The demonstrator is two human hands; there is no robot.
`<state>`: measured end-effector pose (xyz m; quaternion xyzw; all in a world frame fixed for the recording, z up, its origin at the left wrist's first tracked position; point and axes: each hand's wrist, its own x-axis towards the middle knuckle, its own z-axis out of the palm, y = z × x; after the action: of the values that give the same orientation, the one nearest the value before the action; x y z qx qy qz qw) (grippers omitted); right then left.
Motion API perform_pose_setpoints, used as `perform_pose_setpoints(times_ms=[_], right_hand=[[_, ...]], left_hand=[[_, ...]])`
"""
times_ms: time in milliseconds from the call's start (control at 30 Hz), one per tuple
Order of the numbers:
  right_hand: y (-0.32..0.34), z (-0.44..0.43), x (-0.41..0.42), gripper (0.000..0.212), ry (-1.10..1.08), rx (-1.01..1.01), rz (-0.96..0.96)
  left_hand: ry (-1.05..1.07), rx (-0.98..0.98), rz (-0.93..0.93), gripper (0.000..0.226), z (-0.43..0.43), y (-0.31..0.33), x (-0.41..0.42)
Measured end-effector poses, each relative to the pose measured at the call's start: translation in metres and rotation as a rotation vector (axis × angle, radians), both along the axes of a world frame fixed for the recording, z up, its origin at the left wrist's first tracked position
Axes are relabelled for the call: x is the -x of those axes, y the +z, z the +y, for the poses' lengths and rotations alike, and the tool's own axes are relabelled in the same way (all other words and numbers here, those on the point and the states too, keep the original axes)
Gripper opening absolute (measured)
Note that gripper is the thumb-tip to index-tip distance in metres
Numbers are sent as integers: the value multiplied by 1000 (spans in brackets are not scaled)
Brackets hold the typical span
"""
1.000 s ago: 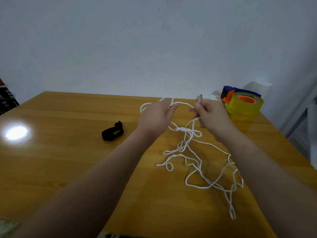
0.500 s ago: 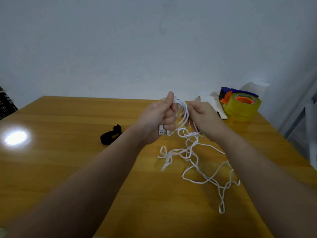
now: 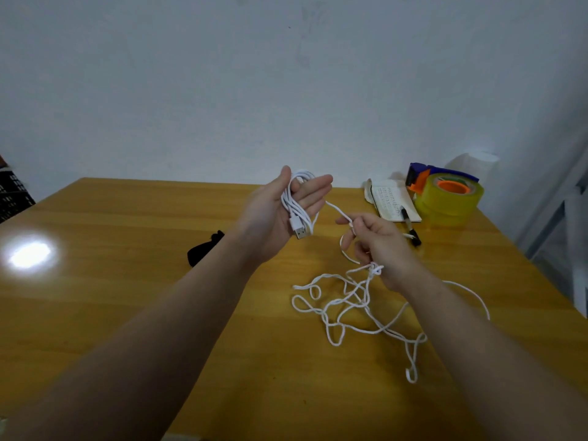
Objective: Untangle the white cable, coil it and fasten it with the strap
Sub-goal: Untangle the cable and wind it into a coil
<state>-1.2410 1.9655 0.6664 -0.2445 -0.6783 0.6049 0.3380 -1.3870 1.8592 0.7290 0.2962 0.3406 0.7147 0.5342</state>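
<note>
I am holding my left hand up with the palm open and the fingers spread flat, not squeezing. A few loops of the cable are lying across that palm, hooked round the thumb, and the plug is hanging down at the heel of the hand. My right hand is pinching the cable just past those loops, with its fingertips closed on the strand. Below my right fingers most of the cable is lying on the table in a messy tangle, with what looks like a small knot right under my right wrist. The strap is lying on the table behind my left wrist, not touched yet. I think I am only starting to coil. To do it well, I should let the strand slide through my right fingers, shake out each snag before it gets to my left hand, and lay each new loop next to the last one. I should close my left fingers a bit so the loops are not slipping off. If I am pulling hard, the knot could get tighter.
</note>
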Motion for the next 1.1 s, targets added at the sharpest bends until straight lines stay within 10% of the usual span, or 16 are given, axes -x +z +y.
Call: perform_pose_setpoints(times_ms=[133, 433, 867, 1100], right_hand=[[6, 2, 5, 29, -77, 241, -34], [-4, 11, 8, 33, -245, 125, -354], [8, -23, 22, 11, -142, -614, -291], [-3, -22, 19, 29, -247, -758, -414]], left_hand=[[90, 20, -35, 53, 3, -4, -5], [250, -42, 70, 53, 10, -6, -13], [296, -11, 462, 39, 23, -4, 5], [253, -137, 80, 38, 21, 9, -8]])
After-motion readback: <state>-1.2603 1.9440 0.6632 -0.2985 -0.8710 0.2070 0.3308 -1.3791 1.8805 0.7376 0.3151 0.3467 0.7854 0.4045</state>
